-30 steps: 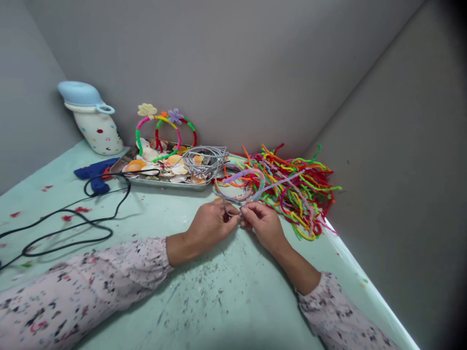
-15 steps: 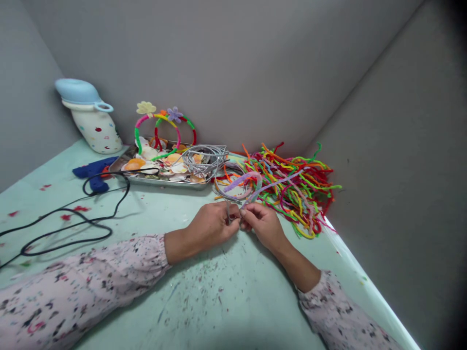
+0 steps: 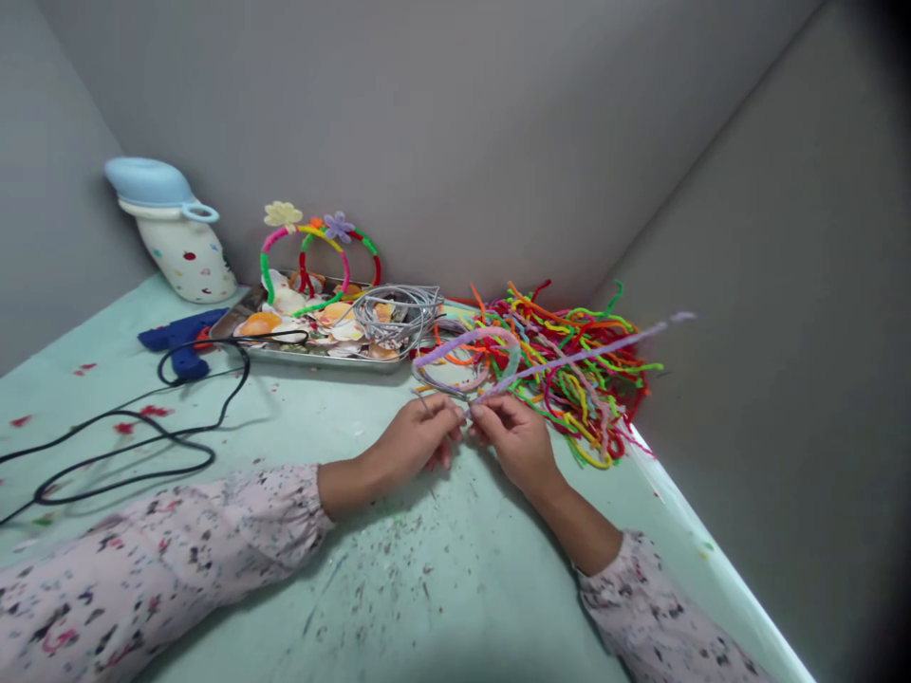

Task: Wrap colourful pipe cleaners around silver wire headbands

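A: What do the hands hold?

B: The left hand (image 3: pixel 417 441) pinches the near end of a grey hoop (image 3: pixel 455 365), a thin headband, with fingers closed on it. The right hand (image 3: pixel 513 438) is closed on a lilac stem (image 3: pixel 584 353), a fuzzy wire, just beside the left fingertips. The two hands almost touch each other.

A: Where does the stem go?

B: From the right fingers it rises up and to the right, over the pile (image 3: pixel 576 365) of colourful stems, and its free end stands in the air before the grey wall. Part of the hoop is already covered with lilac and pale green fuzz.

A: And where is the hoop?

B: It is low over the green table (image 3: pixel 441 588), in front of the tray (image 3: pixel 299 353) and just left of the pile.

A: What else is near?

B: In the tray lie shells and a bundle of bare grey hoops (image 3: pixel 395 311); two finished hoops with flowers (image 3: pixel 317 249) stand at its back. Left of the tray lies a blue glue gun (image 3: pixel 183 337) with a black cord (image 3: pixel 128 427), and behind it a white jug (image 3: pixel 175 232) with a blue lid.
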### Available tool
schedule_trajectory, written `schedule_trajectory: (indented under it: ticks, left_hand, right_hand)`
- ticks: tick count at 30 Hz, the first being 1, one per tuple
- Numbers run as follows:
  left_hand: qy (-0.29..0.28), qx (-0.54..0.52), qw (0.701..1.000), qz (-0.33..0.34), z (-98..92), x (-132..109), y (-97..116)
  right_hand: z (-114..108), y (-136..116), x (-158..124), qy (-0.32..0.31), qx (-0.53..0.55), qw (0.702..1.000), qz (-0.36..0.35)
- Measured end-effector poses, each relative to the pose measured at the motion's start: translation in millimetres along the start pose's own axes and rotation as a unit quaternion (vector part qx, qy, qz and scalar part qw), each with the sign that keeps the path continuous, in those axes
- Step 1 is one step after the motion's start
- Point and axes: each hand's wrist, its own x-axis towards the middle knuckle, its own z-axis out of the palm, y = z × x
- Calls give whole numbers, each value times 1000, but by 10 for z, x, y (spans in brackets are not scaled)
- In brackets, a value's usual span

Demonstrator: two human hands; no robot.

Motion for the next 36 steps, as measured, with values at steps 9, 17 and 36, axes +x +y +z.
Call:
schedule_trajectory:
  ticks: [9,17,36]
  left_hand:
    - [30,-81,994,-74,32,40,18]
    - [27,-79,993,-88,19,44,42]
    - [54,-45,996,-62,58,17,77]
  right_hand:
    - [14,80,-38,9,-67,997,-38]
    - [6,75,-41,6,-72,996,-46]
    - [5,84,-28,-6,-87,995,-57]
